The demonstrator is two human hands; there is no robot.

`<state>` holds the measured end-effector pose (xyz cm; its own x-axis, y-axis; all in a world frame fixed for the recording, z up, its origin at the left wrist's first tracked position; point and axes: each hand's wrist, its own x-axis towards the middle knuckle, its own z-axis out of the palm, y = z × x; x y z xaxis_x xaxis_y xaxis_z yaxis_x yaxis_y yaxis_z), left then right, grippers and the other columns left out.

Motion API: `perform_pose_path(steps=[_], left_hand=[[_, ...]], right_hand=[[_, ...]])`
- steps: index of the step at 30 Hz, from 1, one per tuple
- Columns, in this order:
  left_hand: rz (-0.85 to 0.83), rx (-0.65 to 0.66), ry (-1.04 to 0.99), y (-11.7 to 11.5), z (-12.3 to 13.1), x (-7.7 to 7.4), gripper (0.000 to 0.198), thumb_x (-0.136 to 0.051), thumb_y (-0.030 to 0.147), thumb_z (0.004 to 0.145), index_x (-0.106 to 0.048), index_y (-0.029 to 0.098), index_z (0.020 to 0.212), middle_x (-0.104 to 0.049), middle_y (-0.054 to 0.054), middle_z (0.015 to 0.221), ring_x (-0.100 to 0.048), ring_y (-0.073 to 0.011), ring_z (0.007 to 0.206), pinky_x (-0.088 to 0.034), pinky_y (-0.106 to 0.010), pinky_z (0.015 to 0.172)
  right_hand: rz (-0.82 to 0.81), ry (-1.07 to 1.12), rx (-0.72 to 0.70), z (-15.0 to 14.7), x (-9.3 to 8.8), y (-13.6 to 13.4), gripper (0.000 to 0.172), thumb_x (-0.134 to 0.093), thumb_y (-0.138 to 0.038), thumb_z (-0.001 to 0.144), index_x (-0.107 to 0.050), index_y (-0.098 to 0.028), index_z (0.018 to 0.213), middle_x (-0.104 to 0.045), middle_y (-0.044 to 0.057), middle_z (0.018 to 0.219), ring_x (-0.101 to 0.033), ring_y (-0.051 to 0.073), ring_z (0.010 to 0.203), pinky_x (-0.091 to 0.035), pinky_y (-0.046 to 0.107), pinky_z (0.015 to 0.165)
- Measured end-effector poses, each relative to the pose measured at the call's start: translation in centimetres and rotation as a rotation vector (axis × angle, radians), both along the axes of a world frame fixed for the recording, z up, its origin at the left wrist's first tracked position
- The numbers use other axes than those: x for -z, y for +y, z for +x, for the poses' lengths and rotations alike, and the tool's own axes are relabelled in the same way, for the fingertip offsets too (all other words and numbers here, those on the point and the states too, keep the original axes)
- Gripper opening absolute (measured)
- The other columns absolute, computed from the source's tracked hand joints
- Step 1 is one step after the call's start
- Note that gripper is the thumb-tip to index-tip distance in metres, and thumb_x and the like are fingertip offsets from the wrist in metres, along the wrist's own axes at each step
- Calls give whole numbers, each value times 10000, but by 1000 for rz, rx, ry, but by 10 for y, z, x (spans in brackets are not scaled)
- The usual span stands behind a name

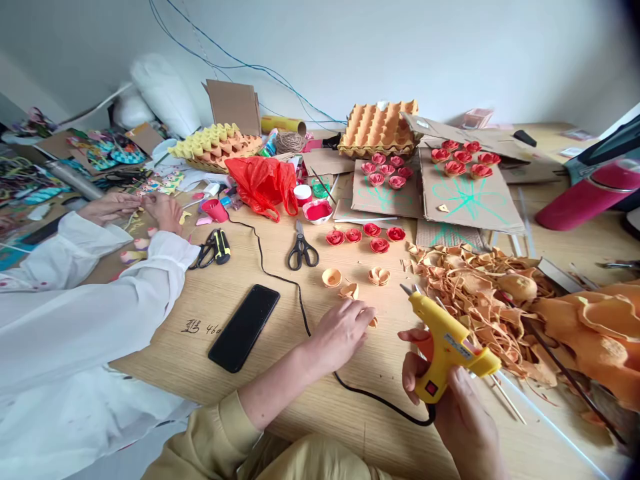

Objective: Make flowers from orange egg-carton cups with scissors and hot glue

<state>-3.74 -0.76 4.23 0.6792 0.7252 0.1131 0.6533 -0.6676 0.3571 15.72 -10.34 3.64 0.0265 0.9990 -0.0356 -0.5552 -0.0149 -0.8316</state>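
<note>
My right hand (450, 393) is wrapped round a yellow hot glue gun (443, 333), its nozzle pointing up and left above the table. Palm down on the wood, my left hand (343, 333) has its fingers bent together at a small orange egg-carton petal (373, 322), which they mostly cover. Just beyond it are an orange carton piece (349, 291), an orange cup (331, 277) and an unpainted carton flower (379, 276). Several red-painted flowers (379, 245) lie farther back. A black cord (380, 398) runs from the gun's handle beneath my left forearm.
Orange carton scraps (470, 293) are heaped at right, near a pink bottle (585, 200). A phone (244, 327) and scissors (301, 250) lie left of centre. Red flowers stand on cardboard (470, 200) behind. At left, a co-worker's white sleeves (115, 293) reach over the table.
</note>
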Motion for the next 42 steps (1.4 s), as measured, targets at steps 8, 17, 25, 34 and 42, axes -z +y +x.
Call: perform_pose_path(steps=[8,17,25,34,42], left_hand=[[10,-87,-84,-7,0,14,262,-501,138,985,-536,168,1244,-677,-82,1076,-655,-238,998,-566,-393,911],[197,51,-168,-8,15,-44,264,-463,89,960,-576,160,1188,-656,-80,1048,-634,-205,955,-543,-352,895],[306,67,121,20,37,-37,136,-515,151,982,-649,174,991,-678,-55,917,-640,-233,871,-507,-360,743],[135,71,-21,22,23,-42,112,-596,136,937,-660,181,1016,-695,-48,958,-675,-204,894,-532,-336,819],[48,126,-209,4,24,-43,149,-609,124,928,-635,178,1064,-706,-43,1005,-669,-188,942,-534,-319,856]], right_hand=[[-59,-91,1,1,15,0,376,-567,-519,958,-650,-237,1192,-578,30,680,-442,162,562,-342,279,464],[-104,-124,217,-1,14,4,274,-648,-402,935,-653,-232,1150,-563,2,719,-438,139,570,-341,270,498],[-74,-131,285,6,11,3,220,-638,-405,941,-670,-224,1062,-603,20,793,-464,135,627,-370,252,514],[-128,-259,346,0,11,8,287,-717,-405,891,-625,-224,1095,-683,57,983,-490,112,582,-407,257,479],[-189,-362,310,-7,11,21,374,-798,-453,797,-630,-208,1023,-670,40,848,-506,126,559,-435,282,488]])
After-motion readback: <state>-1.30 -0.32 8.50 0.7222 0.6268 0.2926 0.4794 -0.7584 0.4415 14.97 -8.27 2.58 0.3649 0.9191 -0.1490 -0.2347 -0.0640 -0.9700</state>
